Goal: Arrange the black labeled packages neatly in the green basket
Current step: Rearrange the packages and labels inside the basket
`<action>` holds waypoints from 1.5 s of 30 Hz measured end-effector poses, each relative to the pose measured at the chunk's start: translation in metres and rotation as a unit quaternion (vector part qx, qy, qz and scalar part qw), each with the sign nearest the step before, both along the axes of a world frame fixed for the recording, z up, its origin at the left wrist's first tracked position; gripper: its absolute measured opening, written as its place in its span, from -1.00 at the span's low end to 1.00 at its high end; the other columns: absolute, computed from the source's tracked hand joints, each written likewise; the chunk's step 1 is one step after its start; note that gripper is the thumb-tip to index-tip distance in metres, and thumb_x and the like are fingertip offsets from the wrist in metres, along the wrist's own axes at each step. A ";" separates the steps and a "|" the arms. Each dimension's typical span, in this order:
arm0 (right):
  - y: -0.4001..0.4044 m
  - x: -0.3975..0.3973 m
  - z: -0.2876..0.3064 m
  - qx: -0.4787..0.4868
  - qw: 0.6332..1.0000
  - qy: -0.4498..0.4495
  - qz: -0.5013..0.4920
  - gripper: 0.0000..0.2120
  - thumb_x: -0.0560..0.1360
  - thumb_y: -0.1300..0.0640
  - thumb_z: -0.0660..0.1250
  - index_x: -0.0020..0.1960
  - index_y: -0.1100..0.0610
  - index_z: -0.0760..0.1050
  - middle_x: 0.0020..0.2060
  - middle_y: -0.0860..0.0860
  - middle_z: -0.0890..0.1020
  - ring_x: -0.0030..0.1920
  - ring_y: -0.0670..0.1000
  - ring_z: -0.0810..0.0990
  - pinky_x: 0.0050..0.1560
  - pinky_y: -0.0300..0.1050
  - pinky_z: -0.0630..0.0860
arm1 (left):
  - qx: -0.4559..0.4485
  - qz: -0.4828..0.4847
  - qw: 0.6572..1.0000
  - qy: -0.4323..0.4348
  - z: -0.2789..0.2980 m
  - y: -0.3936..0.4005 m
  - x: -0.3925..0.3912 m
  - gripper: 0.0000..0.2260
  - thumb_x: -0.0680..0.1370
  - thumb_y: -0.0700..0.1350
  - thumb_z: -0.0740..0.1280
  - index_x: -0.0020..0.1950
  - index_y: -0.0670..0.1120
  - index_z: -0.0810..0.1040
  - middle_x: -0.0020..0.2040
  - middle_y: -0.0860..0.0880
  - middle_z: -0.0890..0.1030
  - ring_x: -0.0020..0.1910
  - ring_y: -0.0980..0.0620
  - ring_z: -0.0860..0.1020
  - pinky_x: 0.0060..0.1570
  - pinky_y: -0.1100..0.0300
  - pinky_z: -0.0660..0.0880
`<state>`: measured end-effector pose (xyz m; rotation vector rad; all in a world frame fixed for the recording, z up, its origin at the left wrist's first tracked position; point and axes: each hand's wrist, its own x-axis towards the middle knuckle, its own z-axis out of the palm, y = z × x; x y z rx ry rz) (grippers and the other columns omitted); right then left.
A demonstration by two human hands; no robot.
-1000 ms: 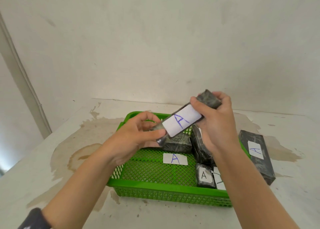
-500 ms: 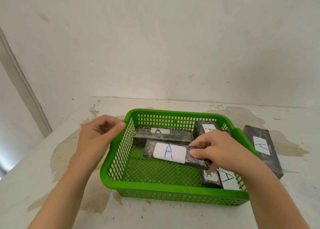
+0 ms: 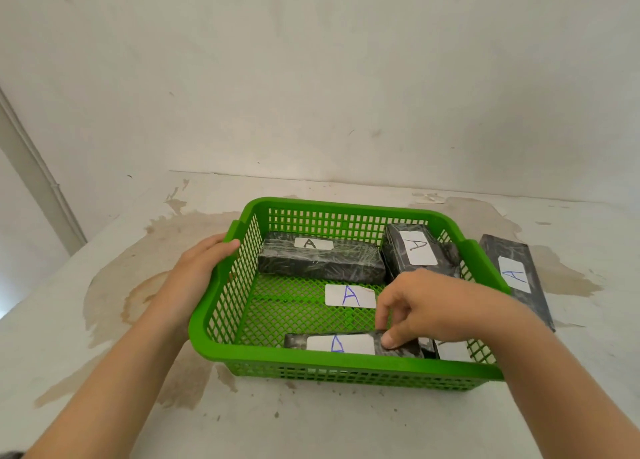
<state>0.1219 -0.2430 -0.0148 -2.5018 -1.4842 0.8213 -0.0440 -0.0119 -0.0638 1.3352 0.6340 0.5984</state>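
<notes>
The green mesh basket (image 3: 221, 306) sits on the stained table. My left hand (image 3: 197, 278) grips its left rim. My right hand (image 3: 426, 309) reaches inside and pinches a black package with a white "A" label (image 3: 346, 343) lying along the basket's near wall. A second black package (image 3: 322, 266) lies along the far wall, and a third (image 3: 415, 256) rests in the far right corner. Partly hidden under my right wrist is one more package (image 3: 450, 349) at the near right. A loose white "A" label (image 3: 350, 295) lies on the basket floor. Another black package (image 3: 516, 278) lies outside, right of the basket.
A white wall rises close behind the table (image 3: 311, 417), with a pale pipe (image 3: 38, 181) running down at the left. Brown stains mark the tabletop around the basket.
My right hand has carried the package from the basket's middle down to the near wall. My left hand has moved from beside the basket onto its left rim.
</notes>
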 end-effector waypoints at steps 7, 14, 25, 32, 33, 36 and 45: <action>0.001 0.018 0.004 -0.075 0.996 -0.035 0.034 -0.80 0.28 -0.05 0.52 -0.14 -0.03 0.64 -0.43 -0.19 0.57 -0.36 -0.20 0.52 -0.32 -0.25 0.40 | 0.101 0.028 0.994 -0.001 -0.002 0.005 0.000 -0.80 0.53 -0.18 0.32 0.07 0.08 0.60 -0.17 0.08 0.71 -0.33 0.17 0.65 -0.41 0.34 0.53; 0.003 0.028 -0.005 -0.095 0.994 -0.001 0.060 -0.81 0.29 -0.05 0.51 -0.12 -0.03 0.64 -0.47 -0.31 0.61 -0.34 -0.25 0.57 -0.08 -0.11 0.56 | 0.372 0.094 0.909 0.160 0.008 0.005 -0.001 -0.58 0.50 -0.07 0.38 0.34 0.00 0.43 0.29 -0.04 0.49 0.21 -0.02 0.49 0.20 0.06 0.40; -0.012 0.045 0.007 -0.057 0.997 -0.043 0.030 -0.71 0.42 -0.03 0.41 0.14 -0.10 0.55 -0.26 -0.06 0.70 -0.26 -0.10 0.67 -0.18 -0.15 0.62 | 0.564 -0.467 0.636 0.245 0.055 -0.085 0.081 -0.72 0.51 0.07 0.34 0.19 0.04 0.58 0.05 0.11 0.64 -0.12 0.23 0.53 -0.18 0.39 0.41; -0.021 0.050 -0.015 -0.021 0.949 -0.219 0.227 -0.64 0.41 0.13 0.39 0.16 -0.17 0.53 0.10 -0.15 0.49 -0.20 -0.15 0.36 -0.32 -0.22 0.23 | 0.472 -0.540 0.668 0.202 0.022 -0.092 0.101 -0.63 0.41 -0.08 0.49 0.19 0.06 0.58 -0.04 0.09 0.63 -0.28 0.30 0.57 -0.21 0.38 0.49; -0.023 0.051 -0.018 -0.017 0.941 -0.229 0.247 -0.63 0.40 0.16 0.39 0.15 -0.16 0.53 0.14 -0.16 0.47 -0.20 -0.13 0.38 -0.34 -0.21 0.22 | 0.468 -0.545 0.666 0.198 0.021 -0.092 0.101 -0.62 0.40 -0.10 0.49 0.21 0.08 0.57 -0.05 0.10 0.62 -0.23 0.20 0.60 -0.19 0.34 0.51; -0.026 0.053 -0.024 -0.007 0.929 -0.240 0.281 -0.58 0.39 0.25 0.39 0.15 -0.14 0.52 0.22 -0.15 0.46 -0.15 -0.08 0.55 -0.32 -0.18 0.32 | 0.456 -0.553 0.667 0.204 0.020 -0.091 0.101 -0.62 0.41 -0.11 0.49 0.21 0.09 0.57 -0.10 0.16 0.56 -0.21 0.13 0.60 -0.16 0.31 0.50; -0.023 0.054 -0.026 0.007 0.940 -0.242 0.241 -0.69 0.57 0.07 0.13 0.21 0.08 0.54 0.18 -0.07 0.58 -0.14 -0.07 0.65 -0.20 -0.24 0.30 | 0.528 -0.556 0.603 0.218 0.014 -0.095 0.103 -0.64 0.47 -0.10 0.42 0.27 0.05 0.54 0.02 -0.01 0.62 -0.11 0.01 0.60 -0.16 0.21 0.43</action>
